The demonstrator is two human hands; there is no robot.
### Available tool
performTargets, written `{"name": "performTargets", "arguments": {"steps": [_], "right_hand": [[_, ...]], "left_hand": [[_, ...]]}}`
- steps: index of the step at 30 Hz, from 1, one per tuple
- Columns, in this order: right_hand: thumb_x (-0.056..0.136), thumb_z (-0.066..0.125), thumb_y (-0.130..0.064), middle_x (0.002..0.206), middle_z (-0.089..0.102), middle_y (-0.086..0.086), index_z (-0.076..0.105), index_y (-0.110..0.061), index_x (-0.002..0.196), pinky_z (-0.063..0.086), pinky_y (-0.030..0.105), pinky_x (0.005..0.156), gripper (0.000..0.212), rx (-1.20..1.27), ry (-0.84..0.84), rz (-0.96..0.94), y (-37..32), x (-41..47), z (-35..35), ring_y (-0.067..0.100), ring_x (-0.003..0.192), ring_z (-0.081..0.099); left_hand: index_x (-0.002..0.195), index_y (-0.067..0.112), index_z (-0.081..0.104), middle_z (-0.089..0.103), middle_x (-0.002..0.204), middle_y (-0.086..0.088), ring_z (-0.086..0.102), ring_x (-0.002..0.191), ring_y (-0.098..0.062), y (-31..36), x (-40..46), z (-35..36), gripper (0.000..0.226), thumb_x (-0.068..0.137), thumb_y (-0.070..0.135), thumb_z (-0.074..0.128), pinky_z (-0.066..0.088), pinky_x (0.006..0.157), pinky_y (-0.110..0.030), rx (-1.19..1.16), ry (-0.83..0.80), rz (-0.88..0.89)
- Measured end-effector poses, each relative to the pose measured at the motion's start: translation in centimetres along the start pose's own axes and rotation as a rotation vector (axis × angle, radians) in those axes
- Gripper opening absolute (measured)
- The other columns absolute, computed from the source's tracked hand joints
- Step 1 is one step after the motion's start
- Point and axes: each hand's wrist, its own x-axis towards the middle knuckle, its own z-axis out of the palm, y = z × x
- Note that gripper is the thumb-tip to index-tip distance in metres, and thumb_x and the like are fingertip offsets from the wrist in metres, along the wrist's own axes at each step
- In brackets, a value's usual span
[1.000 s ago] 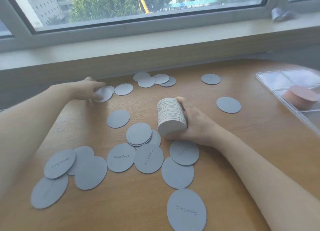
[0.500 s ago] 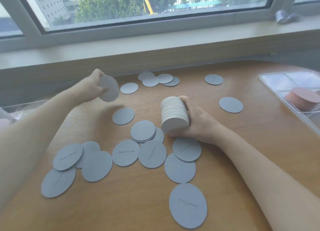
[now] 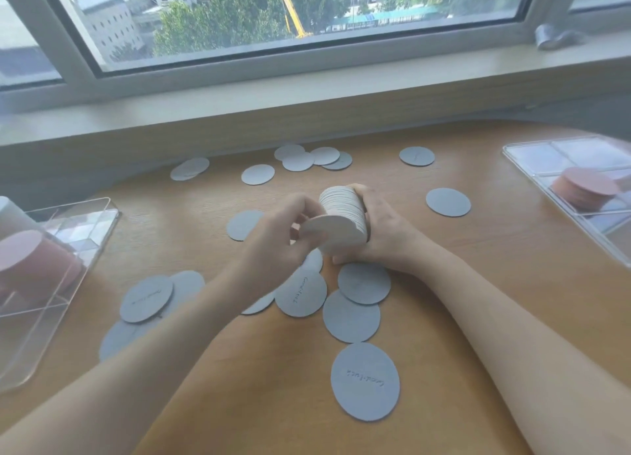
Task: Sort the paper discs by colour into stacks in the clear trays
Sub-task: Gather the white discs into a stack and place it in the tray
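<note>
My right hand [image 3: 382,236] grips a thick stack of grey discs [image 3: 345,208] held on its side at the middle of the table. My left hand [image 3: 283,239] pinches a single grey disc [image 3: 327,232] against the near face of that stack. Several loose grey discs [image 3: 365,383] lie scattered on the wooden table, some with writing. A clear tray [image 3: 532,154] at the right holds a stack of pink discs [image 3: 585,188]. Another clear tray [image 3: 85,215] at the left holds a taller pink stack [image 3: 30,263].
The wooden table [image 3: 495,249] has a curved far edge below a windowsill [image 3: 307,89]. More grey discs [image 3: 314,157] lie near the far edge. A grey crumpled object [image 3: 553,37] sits on the sill at the right.
My left hand lifted a grey disc from the far left of the table and carried it right to the stack in my right hand. The view shifted, bringing the left tray into sight.
</note>
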Motion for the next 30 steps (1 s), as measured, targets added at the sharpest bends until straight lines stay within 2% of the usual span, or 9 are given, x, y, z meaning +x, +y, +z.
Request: {"name": "performTargets", "arguments": {"steps": [4, 8, 10, 12, 14, 16, 19, 24, 30], "right_hand": [[0.047, 0.09, -0.053, 0.132, 0.042, -0.016, 0.025, -0.037, 0.143, 0.044, 0.04, 0.103, 0.117, 0.01, -0.022, 0.007, 0.0, 0.0, -0.1, 0.009, 0.121, 0.046], [0.051, 0.091, -0.051, 0.134, 0.043, -0.013, 0.025, -0.034, 0.145, 0.043, 0.04, 0.105, 0.116, 0.02, -0.036, 0.016, 0.0, 0.0, -0.1, 0.009, 0.124, 0.043], [0.052, 0.09, -0.052, 0.138, 0.041, -0.012, 0.022, -0.032, 0.148, 0.041, 0.041, 0.107, 0.119, -0.011, -0.043, 0.017, 0.1, 0.1, -0.1, 0.01, 0.127, 0.042], [0.051, 0.09, -0.052, 0.14, 0.038, -0.011, 0.019, -0.031, 0.149, 0.039, 0.041, 0.109, 0.123, -0.031, -0.047, 0.009, 0.1, 0.1, 0.0, 0.011, 0.129, 0.039], [0.052, 0.092, -0.048, 0.142, 0.036, -0.011, 0.018, -0.03, 0.15, 0.037, 0.04, 0.111, 0.124, -0.038, -0.044, -0.001, 0.1, 0.1, 0.0, 0.011, 0.131, 0.037], [0.056, 0.093, -0.044, 0.145, 0.036, -0.009, 0.018, -0.028, 0.15, 0.035, 0.039, 0.112, 0.122, -0.036, -0.038, -0.013, 0.2, 0.1, 0.0, 0.012, 0.133, 0.036], [0.057, 0.092, -0.044, 0.148, 0.035, -0.007, 0.018, -0.029, 0.151, 0.033, 0.042, 0.114, 0.12, -0.045, -0.023, -0.025, 0.1, 0.0, 0.1, 0.013, 0.136, 0.035], [0.05, 0.092, -0.049, 0.142, 0.035, -0.013, 0.019, -0.032, 0.151, 0.036, 0.039, 0.112, 0.126, -0.037, -0.028, 0.005, -0.1, -0.1, 0.1, 0.011, 0.133, 0.036], [0.049, 0.085, -0.068, 0.135, 0.047, -0.011, 0.025, -0.04, 0.144, 0.044, 0.044, 0.104, 0.115, 0.044, -0.051, 0.047, 0.7, 0.2, -0.1, 0.012, 0.124, 0.049]], "left_hand": [[0.098, 0.028, 0.051, 0.06, 0.096, 0.013, 0.059, 0.088, -0.011, -1.2, 0.4, 1.8, 0.026, 0.09, 0.011, 0.069, 0.051, 0.075, -0.034, 0.156, 0.119, 0.071], [0.118, 0.02, 0.053, 0.051, 0.108, 0.006, 0.046, 0.089, -0.001, -2.1, 0.4, 3.3, 0.035, 0.089, 0.017, 0.071, 0.044, 0.081, -0.027, 0.318, 0.179, 0.148], [0.143, 0.014, 0.045, 0.045, 0.129, 0.0, 0.044, 0.107, -0.013, -2.4, 0.4, 3.9, 0.055, 0.093, 0.03, 0.062, 0.037, 0.098, -0.026, 0.477, 0.153, 0.153], [0.157, 0.014, 0.026, 0.03, 0.153, -0.002, 0.032, 0.134, -0.02, -2.7, 0.4, 4.3, 0.067, 0.098, 0.037, 0.047, 0.021, 0.113, -0.023, 0.542, 0.094, 0.134], [0.16, 0.014, 0.01, 0.012, 0.165, 0.001, 0.012, 0.15, -0.013, -2.7, 0.6, 4.5, 0.069, 0.102, 0.031, 0.044, 0.009, 0.121, -0.023, 0.433, -0.005, 0.109], [0.16, 0.019, 0.0, -0.002, 0.167, 0.008, -0.003, 0.153, -0.006, -2.8, 0.7, 4.4, 0.071, 0.104, 0.026, 0.044, 0.006, 0.125, -0.029, 0.307, -0.099, 0.083], [0.16, 0.029, -0.001, -0.011, 0.165, 0.017, -0.01, 0.152, -0.002, -2.6, 1.0, 4.1, 0.072, 0.105, 0.029, 0.045, 0.007, 0.123, -0.029, 0.236, -0.142, 0.066], [0.16, 0.027, -0.001, -0.001, 0.163, 0.016, 0.006, 0.14, 0.017, -2.6, 2.0, 3.5, 0.08, 0.101, 0.033, 0.053, 0.008, 0.099, 0.008, 0.166, -0.154, -0.052], [0.16, 0.03, 0.001, 0.005, 0.154, 0.028, 0.013, 0.138, 0.013, -2.5, 2.3, 2.9, 0.073, 0.102, 0.049, 0.042, 0.013, 0.101, 0.003, 0.156, -0.228, -0.061]]}}
